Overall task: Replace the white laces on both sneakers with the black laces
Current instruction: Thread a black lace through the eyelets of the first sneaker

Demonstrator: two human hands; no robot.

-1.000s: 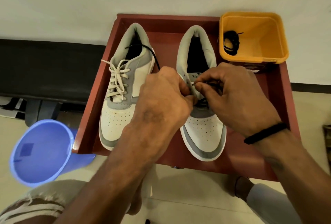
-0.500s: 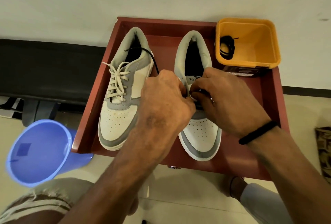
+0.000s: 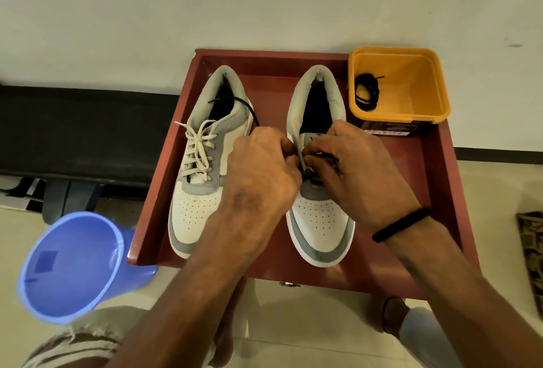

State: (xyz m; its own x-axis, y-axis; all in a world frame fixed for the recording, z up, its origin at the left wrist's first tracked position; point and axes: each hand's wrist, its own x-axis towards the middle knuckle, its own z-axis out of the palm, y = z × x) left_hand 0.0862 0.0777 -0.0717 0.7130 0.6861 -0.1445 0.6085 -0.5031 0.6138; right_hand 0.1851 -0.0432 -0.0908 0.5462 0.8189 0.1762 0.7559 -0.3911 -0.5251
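Observation:
Two white and grey sneakers stand side by side, toes toward me, on a red tray (image 3: 435, 197). The left sneaker (image 3: 197, 209) carries a white lace (image 3: 198, 150). Across its opening lies the loose end of a black lace (image 3: 244, 103). Both hands work over the eyelets of the right sneaker (image 3: 320, 220). My left hand (image 3: 261, 173) has its fingers curled at the shoe's left eyelet row. My right hand (image 3: 358, 173) pinches the black lace at the tongue. The hands hide most of the lacing.
An orange tub (image 3: 411, 85) at the tray's back right corner holds a coiled black lace (image 3: 365, 92). A blue plastic bucket (image 3: 73, 267) stands on the floor to the left of the tray. A dark bench (image 3: 82, 132) runs along the wall.
Both hands have stayed on the right sneaker's eyelets, shifting slightly toward the tongue. The camera has tilted up, so the tray sits lower in view.

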